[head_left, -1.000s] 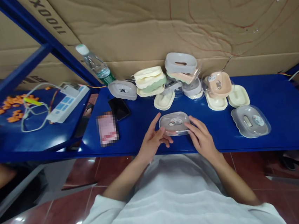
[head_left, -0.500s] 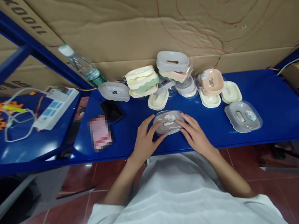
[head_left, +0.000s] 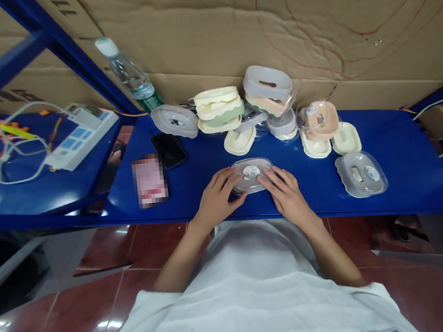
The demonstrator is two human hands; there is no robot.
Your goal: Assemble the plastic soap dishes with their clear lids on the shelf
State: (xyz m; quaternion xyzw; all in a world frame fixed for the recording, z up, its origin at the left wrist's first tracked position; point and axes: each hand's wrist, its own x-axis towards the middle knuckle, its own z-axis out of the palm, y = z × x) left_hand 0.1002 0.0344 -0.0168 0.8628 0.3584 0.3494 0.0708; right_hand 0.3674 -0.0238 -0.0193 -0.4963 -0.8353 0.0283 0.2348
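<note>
A grey soap dish (head_left: pixel 251 184) with a clear lid and a round label lies on the blue table in front of me. My left hand (head_left: pixel 217 199) holds its left side, fingertips on the lid and thumb near the front edge. From the right, my right hand (head_left: pixel 290 195) grips the same dish, its fingers resting over the lid and side. Another grey lidded soap dish (head_left: pixel 359 174) sits apart to the right. Behind my hands is a cream dish part (head_left: pixel 240 141). The undersides of my fingers are partly hidden.
Cream and green dish parts (head_left: pixel 219 109), a grey dish part (head_left: pixel 267 81) and peach dishes (head_left: pixel 324 118) are stacked along the back. A water bottle (head_left: pixel 132 78), a phone (head_left: pixel 169 150) and a blurred pink item (head_left: pixel 150 180) are at left. A power strip (head_left: pixel 81 140) lies beyond the frame post.
The camera view has shifted and tilted slightly. Both hands remain on the grey soap dish; its label now appears nearer the middle of the lid, and the fingers have moved slightly.
</note>
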